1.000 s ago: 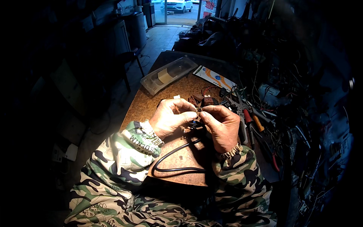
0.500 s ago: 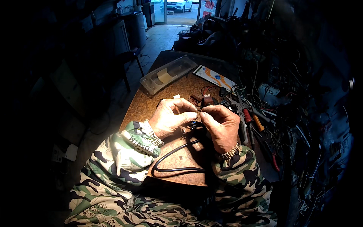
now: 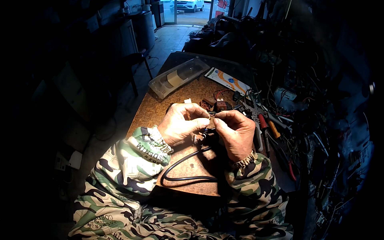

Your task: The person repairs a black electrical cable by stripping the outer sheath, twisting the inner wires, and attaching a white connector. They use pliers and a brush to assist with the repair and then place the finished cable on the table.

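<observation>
Clock directions are taken from the meeting point of the two hands, with 12 o'clock toward the far end of the wooden table point(image 3: 141, 119). Left hand point(image 3: 185, 123): at 9 o'clock, thumb and forefinger drawn into a tight pinch, apparently on a small piece point(image 3: 209, 117) whose kind is too fine to make out. Right hand point(image 3: 235, 130): at 3 o'clock, thumb and forefinger likewise brought almost together; whether anything lies between them cannot be told. The two pinches face each other along a 9-to-3 line, level and just apart; this narrow gap is judged the governing relation. The small piece sits on its left side, nearer the left hand; its long axis cannot be read. Black cable point(image 3: 182, 179): on the table below the hands, bent at 7 o'clock, the bend nearer the left forearm; its lower leg runs toward 3 o'clock, its upper leg rises toward 2 o'clock. Brown block point(image 3: 221, 105): just beyond the fingertips, at 1 o'clock. Red-handled screwdriver point(image 3: 262, 121): beside the right hand, at 3 o'clock.
</observation>
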Demonstrator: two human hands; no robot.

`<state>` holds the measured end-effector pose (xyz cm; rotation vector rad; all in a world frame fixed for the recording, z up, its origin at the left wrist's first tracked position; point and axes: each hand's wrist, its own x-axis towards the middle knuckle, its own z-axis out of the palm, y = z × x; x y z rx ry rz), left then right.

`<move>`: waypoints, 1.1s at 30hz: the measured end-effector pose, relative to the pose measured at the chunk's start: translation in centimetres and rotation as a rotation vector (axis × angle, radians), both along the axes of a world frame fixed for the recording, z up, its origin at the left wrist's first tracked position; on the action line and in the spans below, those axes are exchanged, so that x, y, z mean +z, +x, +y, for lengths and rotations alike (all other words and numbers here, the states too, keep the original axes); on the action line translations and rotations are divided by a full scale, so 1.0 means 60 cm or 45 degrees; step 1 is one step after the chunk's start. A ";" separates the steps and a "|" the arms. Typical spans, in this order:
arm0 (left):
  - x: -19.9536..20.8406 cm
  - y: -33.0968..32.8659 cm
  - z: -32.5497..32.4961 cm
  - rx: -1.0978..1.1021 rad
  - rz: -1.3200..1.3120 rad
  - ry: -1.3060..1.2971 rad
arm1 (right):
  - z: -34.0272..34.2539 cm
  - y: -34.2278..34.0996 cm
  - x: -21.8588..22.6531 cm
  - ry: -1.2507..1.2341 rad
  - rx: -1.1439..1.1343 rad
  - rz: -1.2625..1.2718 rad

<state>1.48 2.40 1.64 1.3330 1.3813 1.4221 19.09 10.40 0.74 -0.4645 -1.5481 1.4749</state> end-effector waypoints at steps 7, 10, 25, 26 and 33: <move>0.000 0.002 0.003 -0.046 -0.102 0.033 | 0.003 -0.002 -0.003 0.021 0.015 -0.004; 0.008 0.002 -0.001 -0.058 -0.133 -0.006 | 0.001 -0.001 0.000 0.028 0.018 -0.039; 0.001 0.000 0.010 -0.044 0.145 0.296 | 0.005 0.004 0.009 0.043 0.058 -0.039; 0.006 0.000 0.010 -0.028 0.227 0.323 | 0.006 0.004 0.010 0.052 0.061 -0.038; 0.001 0.003 0.010 -0.054 -0.008 0.282 | 0.005 0.009 0.016 0.038 0.127 -0.043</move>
